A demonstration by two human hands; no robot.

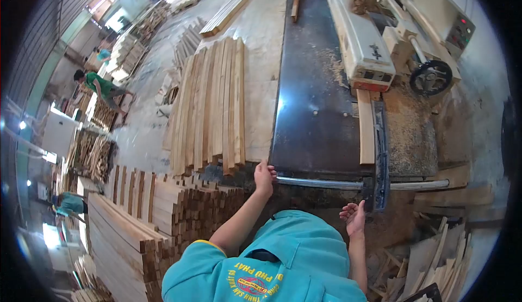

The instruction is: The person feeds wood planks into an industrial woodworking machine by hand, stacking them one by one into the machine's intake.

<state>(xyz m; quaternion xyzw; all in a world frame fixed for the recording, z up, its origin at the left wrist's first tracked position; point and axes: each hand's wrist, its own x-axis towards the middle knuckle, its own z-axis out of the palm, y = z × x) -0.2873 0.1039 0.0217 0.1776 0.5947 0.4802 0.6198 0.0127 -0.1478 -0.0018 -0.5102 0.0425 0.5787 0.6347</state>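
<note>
My left hand (264, 179) is at the front edge of the saw table, near the right end of a row of wooden strips (209, 106); its fingers are loosely bent and hold nothing visible. My right hand (354, 218) hovers empty, fingers apart, just in front of a metal rail (321, 183) and left of the dark guide bar (381, 155). A single wooden strip (367, 130) lies on the dark machine table (310, 133), its far end under the white machine housing (360, 35). Sawdust is scattered around it.
A black handwheel (430, 79) and a control box (459, 32) are at the right. Stacked timber (179, 207) stands at lower left, and offcuts (435, 258) at lower right. More strips (228, 12) lie on the plywood further back. A person in green (103, 87) walks at left.
</note>
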